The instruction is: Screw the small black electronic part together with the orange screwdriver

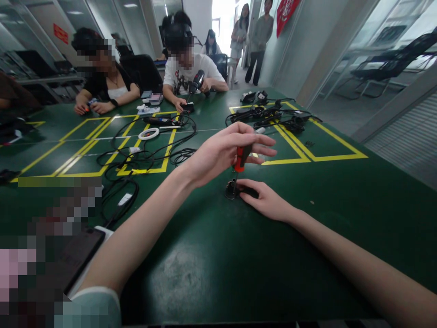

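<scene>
My left hand [220, 152] is closed on the red and black handle of a screwdriver [241, 163], with some fingers stretched past it. The screwdriver stands nearly upright, its shaft pointing down into a small black round part [231, 191] on the green table. Low on the table, my right hand [266, 200] grips that part from the right side with thumb and fingers. The fingers partly cover the part, and where the screwdriver's tip meets it is hidden.
Black cables [133, 155] and a white tape roll [149, 133] lie on the left of the green table [273, 273]. More cables [269, 114] lie at the back right. A phone-like device [85, 255] lies near my left forearm. Across the table a person [194, 68] holds a power drill [197, 82].
</scene>
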A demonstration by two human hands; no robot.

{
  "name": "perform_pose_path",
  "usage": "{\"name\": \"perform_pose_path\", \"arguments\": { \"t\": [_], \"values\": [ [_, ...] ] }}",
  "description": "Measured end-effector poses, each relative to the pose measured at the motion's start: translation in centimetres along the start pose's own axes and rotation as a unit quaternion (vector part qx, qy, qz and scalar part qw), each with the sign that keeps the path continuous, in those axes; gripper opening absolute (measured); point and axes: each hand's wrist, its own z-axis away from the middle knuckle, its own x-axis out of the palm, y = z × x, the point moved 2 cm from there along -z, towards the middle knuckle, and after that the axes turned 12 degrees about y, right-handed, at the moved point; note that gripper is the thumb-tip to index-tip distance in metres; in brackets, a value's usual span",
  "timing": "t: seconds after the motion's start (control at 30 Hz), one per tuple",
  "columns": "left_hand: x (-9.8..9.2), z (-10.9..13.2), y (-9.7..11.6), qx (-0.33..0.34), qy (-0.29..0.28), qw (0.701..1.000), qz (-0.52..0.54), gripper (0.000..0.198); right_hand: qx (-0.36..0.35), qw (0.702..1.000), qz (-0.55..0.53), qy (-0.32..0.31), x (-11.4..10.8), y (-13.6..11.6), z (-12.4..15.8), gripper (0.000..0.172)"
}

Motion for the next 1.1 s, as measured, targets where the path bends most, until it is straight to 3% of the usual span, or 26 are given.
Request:
{"name": "perform_pose_path", "arguments": {
  "t": [0.1, 0.17, 0.33, 0.47, 0.7, 0.83, 0.97, 1.1],
  "values": [
    [-0.03, 0.04, -0.04, 0.019, 0.012, 1.000, -0.013, 0.024, 0.007, 1.000, -0.007, 0.002, 0.07, -0.03, 0.02, 0.039],
    [-0.05, 0.03, 0.01, 0.025, 0.012, 0.999, -0.020, 0.020, 0.007, 1.000, -0.010, 0.005, 0.10, -0.07, 0.03, 0.038],
    [-0.16, 0.01, 0.16, 0.006, 0.008, 1.000, -0.021, 0.029, 0.006, 1.000, -0.008, 0.006, 0.09, -0.11, 0.01, 0.039],
    [-0.19, 0.07, -0.06, 0.014, -0.002, 1.000, -0.008, 0.017, 0.003, 1.000, -0.007, 0.009, 0.13, -0.05, 0.00, 0.039],
    [0.15, 0.20, -0.24, 0.014, 0.018, 0.999, -0.026, 0.022, 0.004, 1.000, -0.010, 0.006, 0.24, -0.02, -0.01, 0.041],
    [0.16, 0.20, -0.09, -0.009, 0.007, 0.999, -0.037, 0.035, -0.003, 1.000, -0.002, 0.010, 0.27, 0.12, -0.03, 0.042],
    [0.01, 0.13, -0.32, 0.010, -0.002, 1.000, -0.006, 0.021, -0.005, 1.000, -0.009, 0.008, 0.32, 0.04, -0.03, 0.042],
    [-0.07, 0.09, -0.45, 0.013, -0.012, 1.000, -0.011, 0.025, 0.007, 1.000, -0.015, 0.013, 0.38, -0.01, 0.03, 0.040]
  ]
}}
